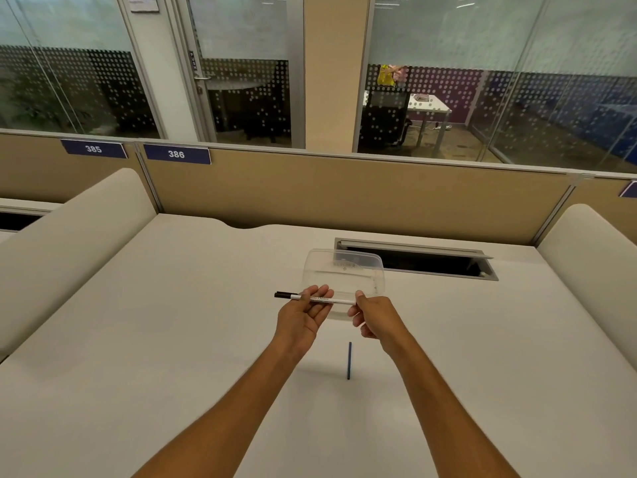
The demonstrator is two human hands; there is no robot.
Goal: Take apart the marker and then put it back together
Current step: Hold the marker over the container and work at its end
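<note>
A slim white marker (339,300) with a black cap on its left end is held level above the white desk (172,339). My left hand (303,313) lies palm up under the marker's middle, fingers curled round it. My right hand (374,315) pinches the marker's right end. A thin dark blue rod (349,360), possibly the marker's ink core, lies on the desk just below and between my hands, pointing away from me.
A clear plastic container (344,270) stands on the desk right behind my hands. Behind it to the right is an open cable slot (417,258). A beige partition (344,198) closes the far edge; padded dividers flank both sides.
</note>
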